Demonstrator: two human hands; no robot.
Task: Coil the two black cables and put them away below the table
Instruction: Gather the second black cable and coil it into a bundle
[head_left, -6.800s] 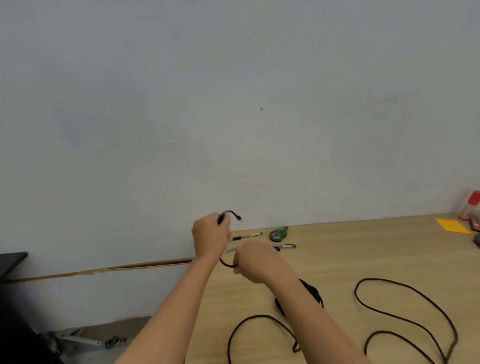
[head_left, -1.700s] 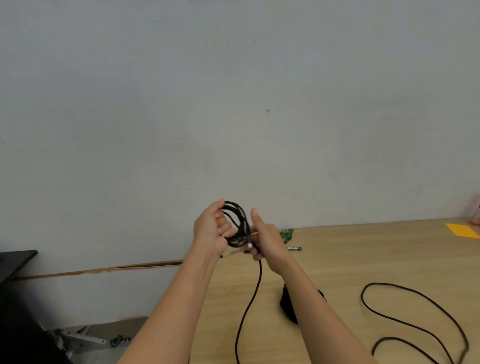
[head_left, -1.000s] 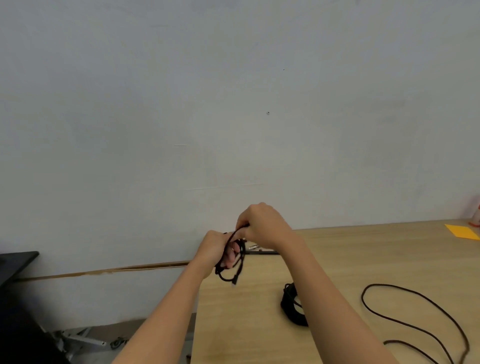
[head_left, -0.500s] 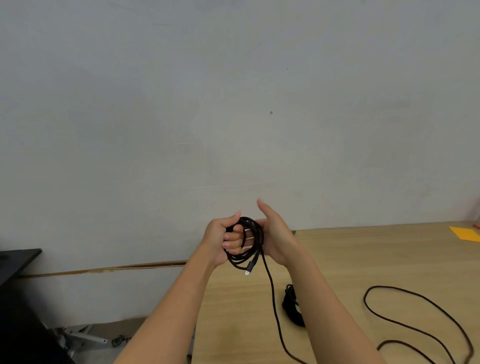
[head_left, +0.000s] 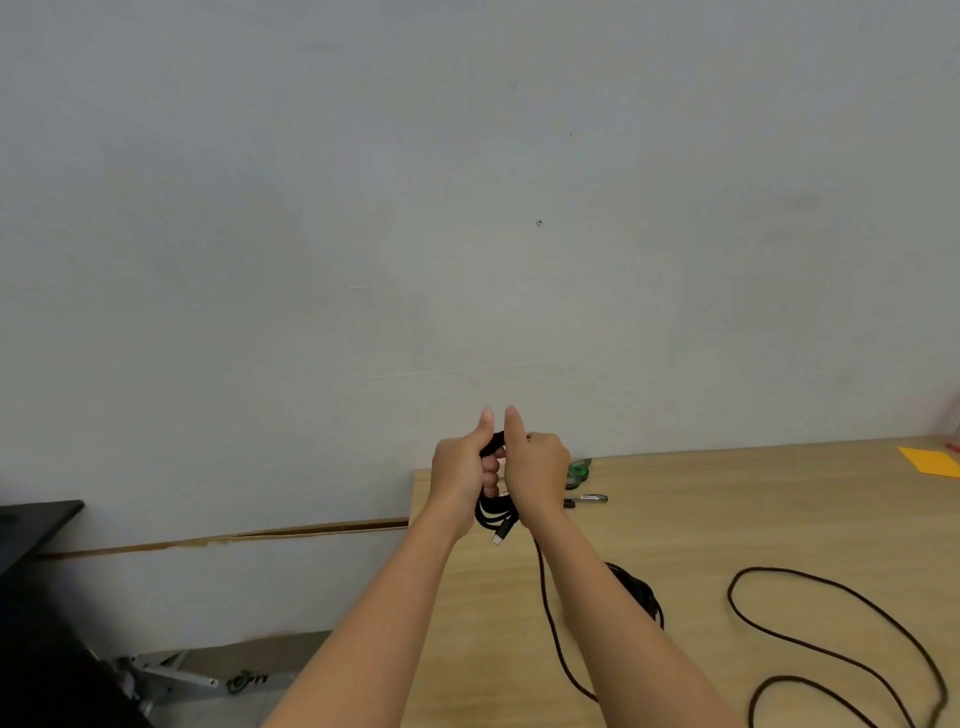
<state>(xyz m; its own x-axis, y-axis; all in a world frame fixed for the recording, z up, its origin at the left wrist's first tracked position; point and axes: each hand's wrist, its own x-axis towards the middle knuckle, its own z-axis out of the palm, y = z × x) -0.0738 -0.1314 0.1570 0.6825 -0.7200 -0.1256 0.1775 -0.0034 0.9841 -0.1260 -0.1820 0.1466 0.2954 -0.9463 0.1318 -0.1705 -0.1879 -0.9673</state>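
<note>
both the left hand (head_left: 460, 480) and right hand (head_left: 537, 475) now curl fingers round the black coil (head_left: 496, 519) above the surface (head_left: 727, 509), the right newly closed, so another loop is on, tail hanging, second cable (head_left: 831, 623) loose.

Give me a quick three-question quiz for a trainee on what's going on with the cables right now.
1. True or false: the left hand holds nothing.
2. Where is the second black cable? A) lying loose on the table; B) coiled on the floor; C) hanging on the wall.
3. Fill in: the sheet of paper at the table's far right is ____.

Key
1. False: the left hand grips the coiled cable, and the right hand grips it too.
2. A
3. orange
</note>
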